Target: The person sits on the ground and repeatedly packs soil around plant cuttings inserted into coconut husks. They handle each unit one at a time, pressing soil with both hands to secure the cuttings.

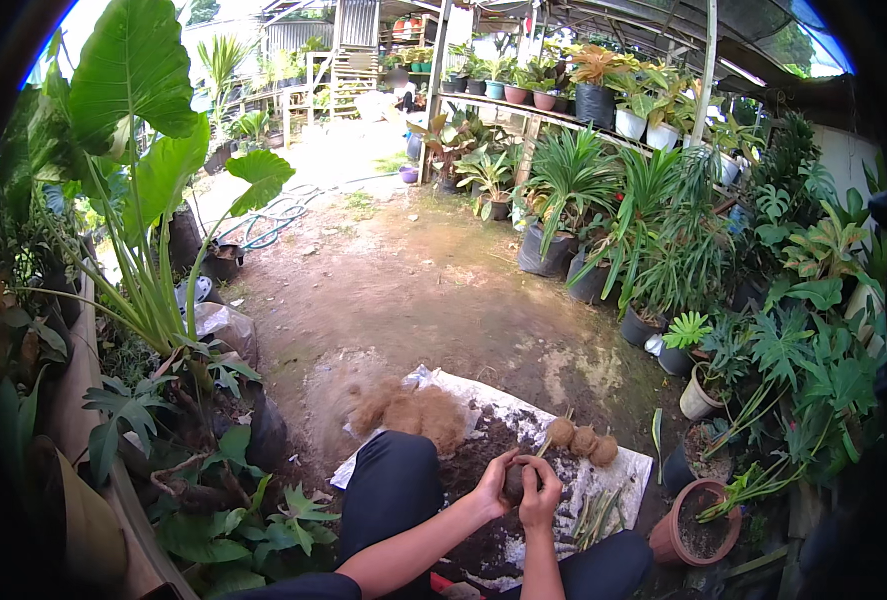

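Note:
My left hand and my right hand are cupped together around a dark ball of soil, with a pale green stem showing just above the fingers. Below them dark loose soil lies on a white plastic sheet. Three brown fibre-wrapped balls sit in a row on the sheet, right of my hands. Cut green stems or leaves lie nearer me on the right. A heap of brown coconut fibre rests at the sheet's far left, beyond my knee.
Potted plants line the right side, with a terracotta-coloured pot close by. A large-leaved plant stands left. A coiled hose lies on the dirt ground. A person is far off near the shelves.

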Action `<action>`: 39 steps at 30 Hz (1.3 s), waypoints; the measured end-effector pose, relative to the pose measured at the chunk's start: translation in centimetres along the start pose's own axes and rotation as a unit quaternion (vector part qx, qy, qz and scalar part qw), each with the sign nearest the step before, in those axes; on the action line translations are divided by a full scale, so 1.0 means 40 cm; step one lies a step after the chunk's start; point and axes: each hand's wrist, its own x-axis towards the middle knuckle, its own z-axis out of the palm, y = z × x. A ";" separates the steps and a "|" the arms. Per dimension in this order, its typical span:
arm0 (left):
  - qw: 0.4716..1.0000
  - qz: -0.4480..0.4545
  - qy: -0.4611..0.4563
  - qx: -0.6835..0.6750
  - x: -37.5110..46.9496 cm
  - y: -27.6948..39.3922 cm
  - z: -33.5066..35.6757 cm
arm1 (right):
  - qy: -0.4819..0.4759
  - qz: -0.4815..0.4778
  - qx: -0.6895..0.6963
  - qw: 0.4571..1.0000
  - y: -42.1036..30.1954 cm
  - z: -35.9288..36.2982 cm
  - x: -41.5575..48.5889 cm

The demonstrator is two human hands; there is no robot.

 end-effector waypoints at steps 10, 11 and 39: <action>0.999 0.007 0.032 0.005 0.038 -0.056 -0.023 | 0.093 -0.026 -0.091 0.991 0.033 0.023 -0.003; 1.000 -0.010 0.005 0.006 0.029 -0.052 -0.023 | 0.104 0.008 -0.047 0.993 0.029 0.016 -0.002; 0.999 0.018 -0.015 -0.049 0.051 -0.029 -0.082 | 0.009 -0.063 -0.153 0.986 0.039 0.040 -0.016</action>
